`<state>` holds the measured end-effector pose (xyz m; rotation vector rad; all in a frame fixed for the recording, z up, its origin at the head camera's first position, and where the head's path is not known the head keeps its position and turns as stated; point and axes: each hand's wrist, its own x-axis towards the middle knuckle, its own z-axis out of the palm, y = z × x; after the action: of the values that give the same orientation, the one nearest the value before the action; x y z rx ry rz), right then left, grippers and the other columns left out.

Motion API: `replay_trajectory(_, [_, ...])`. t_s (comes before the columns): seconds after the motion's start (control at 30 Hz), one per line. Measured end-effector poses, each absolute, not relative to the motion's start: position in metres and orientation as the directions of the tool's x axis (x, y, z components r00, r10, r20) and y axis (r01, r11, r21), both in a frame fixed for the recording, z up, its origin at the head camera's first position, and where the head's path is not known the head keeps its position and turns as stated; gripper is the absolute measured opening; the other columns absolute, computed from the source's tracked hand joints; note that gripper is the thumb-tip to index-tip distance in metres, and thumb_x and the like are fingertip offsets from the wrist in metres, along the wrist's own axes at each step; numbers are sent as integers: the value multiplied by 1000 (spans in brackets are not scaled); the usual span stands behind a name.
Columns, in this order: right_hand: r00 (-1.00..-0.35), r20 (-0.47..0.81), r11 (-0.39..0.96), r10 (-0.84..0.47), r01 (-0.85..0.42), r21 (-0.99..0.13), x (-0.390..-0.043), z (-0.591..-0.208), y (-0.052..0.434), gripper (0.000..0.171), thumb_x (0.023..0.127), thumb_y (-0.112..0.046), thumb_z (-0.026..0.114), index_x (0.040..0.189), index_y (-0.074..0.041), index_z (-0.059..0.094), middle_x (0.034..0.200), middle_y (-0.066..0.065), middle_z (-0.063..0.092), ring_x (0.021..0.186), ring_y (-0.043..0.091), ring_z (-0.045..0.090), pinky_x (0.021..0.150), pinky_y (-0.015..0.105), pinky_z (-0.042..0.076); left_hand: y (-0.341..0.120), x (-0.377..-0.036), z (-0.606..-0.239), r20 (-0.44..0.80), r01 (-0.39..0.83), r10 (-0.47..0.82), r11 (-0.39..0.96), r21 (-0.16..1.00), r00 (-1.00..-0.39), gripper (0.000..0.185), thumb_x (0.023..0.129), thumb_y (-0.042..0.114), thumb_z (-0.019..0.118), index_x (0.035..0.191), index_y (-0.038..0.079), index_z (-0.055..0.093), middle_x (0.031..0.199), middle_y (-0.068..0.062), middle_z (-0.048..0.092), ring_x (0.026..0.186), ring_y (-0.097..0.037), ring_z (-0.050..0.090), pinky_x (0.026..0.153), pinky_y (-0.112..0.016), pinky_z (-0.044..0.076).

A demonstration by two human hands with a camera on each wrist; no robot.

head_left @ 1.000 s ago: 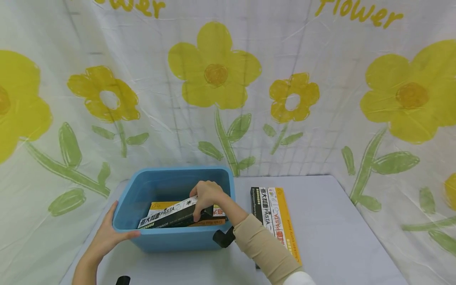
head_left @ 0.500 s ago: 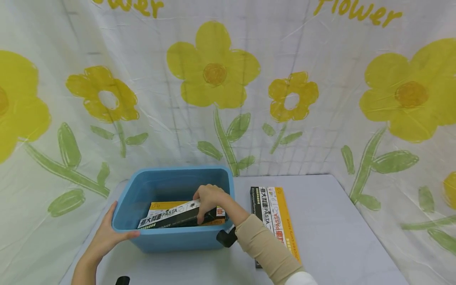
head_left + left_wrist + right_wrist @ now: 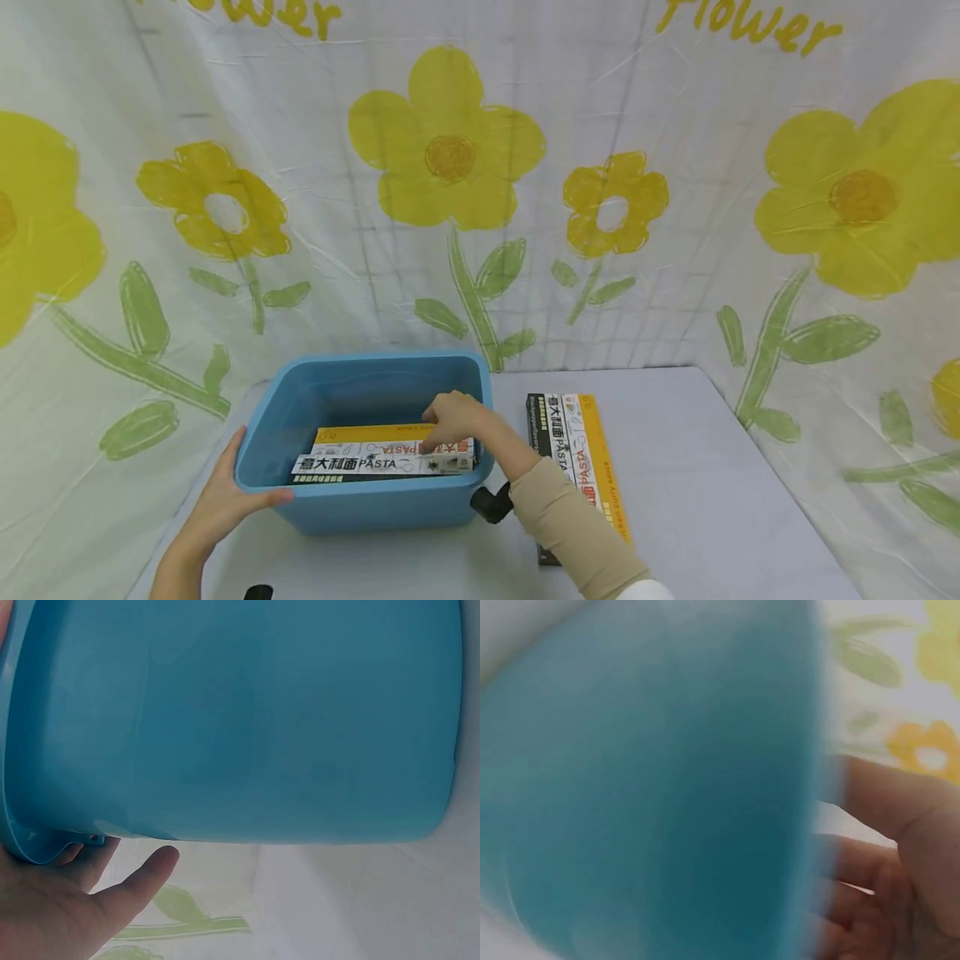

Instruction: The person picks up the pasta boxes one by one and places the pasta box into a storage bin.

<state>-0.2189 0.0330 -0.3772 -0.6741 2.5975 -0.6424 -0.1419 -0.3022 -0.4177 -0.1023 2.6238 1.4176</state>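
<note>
In the head view a blue plastic bin stands on the table, pasta boxes inside. Nearest its front wall, a black-and-white pasta box lies level along the bin, beside a yellow-and-white pasta box. My right hand reaches over the right rim, its fingers spread above the black-and-white box; a fingertip seems to touch its top. In the right wrist view the bin wall hides the fingertips. At the front left corner my left hand rests on the bin, thumb along the front rim and fingers straight up the left side.
Right of the bin, a black-and-white pasta box and a yellow-edged pasta box lie side by side on the grey-white table; the right forearm partly covers them. Behind hangs a flower-printed curtain.
The black-and-white box in the bin has gone from slanted, its right end gripped by my right hand, to lying level. That hand has shifted right and loosened its grip. The left hand stays put.
</note>
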Motion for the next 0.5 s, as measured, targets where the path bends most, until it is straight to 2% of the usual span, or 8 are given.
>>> replay_trajectory(0.13, [-863, -62, 660, -501, -335, -673, -211, -364, 59, 48, 89, -25, 72, 129, -1, 62, 126, 14, 64, 115, 28, 60, 92, 37, 51, -301, -143, -418, -178, -143, 11, 550, 823, -984, 128, 79, 26, 81, 150, 9, -24, 153, -37, -9, 135, -60, 10, 102, -74, 19])
replay_trajectory(0.23, [-907, 39, 564, -420, -295, -771, -202, -359, 86, 46, 92, -25, 68, 131, -1, 60, 128, 15, 62, 119, 30, 58, 95, 40, 50, -300, -144, -418, -186, -148, 10, 559, 816, -983, 128, 79, 27, 81, 150, 8, -24, 153, -37, -9, 135, -60, 10, 102, -74, 19])
replay_trajectory(0.37, [-967, 113, 505, -228, -216, -836, -190, -360, 127, 45, 93, -22, 66, 131, 1, 59, 129, 16, 62, 119, 33, 57, 94, 44, 50, -300, -144, -418, -190, -152, 8, 564, 811, -982, 128, 79, 27, 81, 150, 8, -24, 153, -37, -9, 135, -60, 10, 103, -74, 19])
replay_trajectory(0.5, [-990, 120, 500, -67, -138, -855, -181, -370, 169, 45, 94, -20, 66, 132, 4, 57, 128, 20, 61, 117, 36, 58, 95, 47, 49, -301, -144, -416, -196, -162, -1, 570, 806, -981, 128, 78, 27, 81, 150, 8, -24, 153, -38, -8, 135, -59, 11, 103, -73, 20])
